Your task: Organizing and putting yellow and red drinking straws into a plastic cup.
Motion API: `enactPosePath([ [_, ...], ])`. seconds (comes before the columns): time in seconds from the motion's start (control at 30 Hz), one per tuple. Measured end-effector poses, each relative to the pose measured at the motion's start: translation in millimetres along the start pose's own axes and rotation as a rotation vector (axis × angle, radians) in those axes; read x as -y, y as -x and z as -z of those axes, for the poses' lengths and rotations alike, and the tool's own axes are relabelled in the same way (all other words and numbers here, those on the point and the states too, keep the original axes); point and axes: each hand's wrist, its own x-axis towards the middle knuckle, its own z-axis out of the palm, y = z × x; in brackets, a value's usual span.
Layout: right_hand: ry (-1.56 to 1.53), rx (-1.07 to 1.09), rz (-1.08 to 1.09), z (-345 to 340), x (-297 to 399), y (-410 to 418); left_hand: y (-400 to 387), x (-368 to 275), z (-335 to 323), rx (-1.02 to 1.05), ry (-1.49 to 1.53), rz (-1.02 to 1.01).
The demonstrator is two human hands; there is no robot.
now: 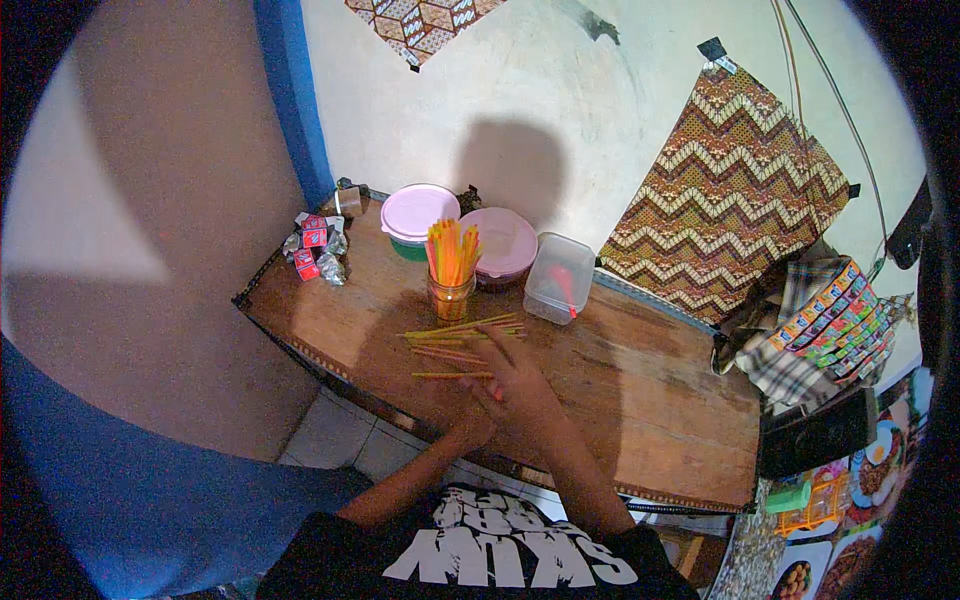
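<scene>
Several thin yellow and orange sticks or straws (450, 351) lie roughly side by side on the wooden table (660, 405). My right hand (519, 369) is over their right ends, its fingers extended towards them; whether it grips any is unclear. Close below it, my left hand (477, 421) is near the end of the lowest stick, its fingers blurred and partly hidden. A small red thing (495, 389) shows between the hands. Just beyond the loose sticks stands a clear jar (451, 300) holding an upright bundle of similar orange and yellow sticks (452, 251).
Two round tubs with pink lids (420, 212) and a translucent plastic box (556, 289) with a red item stand behind the jar. Small red packs (313, 238) and crumpled wrappers lie at the left corner. Sachet strips (832, 330) hang over plaid cloth at the right.
</scene>
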Motion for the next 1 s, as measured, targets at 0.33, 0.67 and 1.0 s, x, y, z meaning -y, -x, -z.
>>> enactPosePath([
  [0.33,-0.902,-0.279,-0.504,-47.1,-50.9,45.6,-8.4,-38.2,25.2,-0.042,0.913,0.279],
  [0.67,-0.588,-0.097,-0.376,-9.7,-39.0,42.5,-20.7,-85.8,35.4,-0.393,0.619,0.209],
  [1.0,-0.442,-0.15,-0.021,20.0,-43.8,-55.9,-51.2,-45.9,171.5,-0.396,0.153,-0.141],
])
